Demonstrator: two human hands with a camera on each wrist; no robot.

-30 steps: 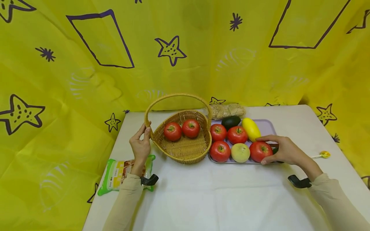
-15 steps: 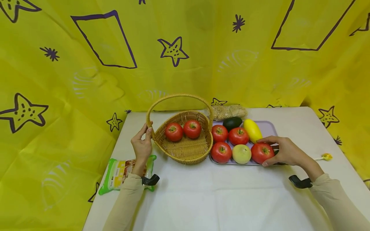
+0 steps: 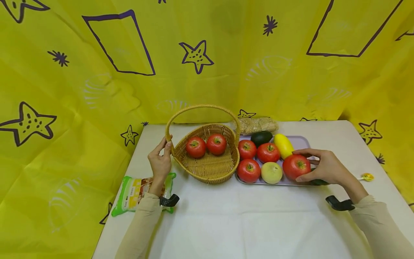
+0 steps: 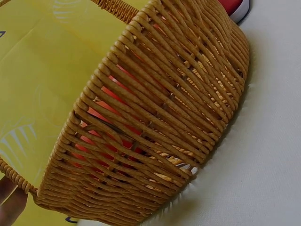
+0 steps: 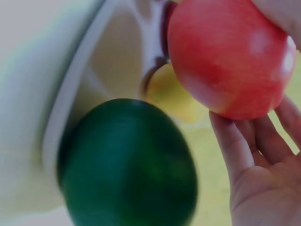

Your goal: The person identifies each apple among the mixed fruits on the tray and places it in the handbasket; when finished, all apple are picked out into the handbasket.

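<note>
Red apple [image 3: 295, 167], and we have it, right hand [image 3: 328, 167] pinching it between thumb and fingers over the right side of the tray [image 3: 300, 142]! Our left hand [image 3: 160, 163] grips the handle [image 3: 203, 106] of the wicker basket [image 3: 208, 169]; two apples [image 3: 195, 147] sit inside.

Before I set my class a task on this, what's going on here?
A person's right grip holds a red apple over the right part of a lilac tray. The left grip holds the handle of a wicker basket at its left base. Two apples are in the basket; the tray also bears three more apples, a pale round fruit and a yellow one.
</note>
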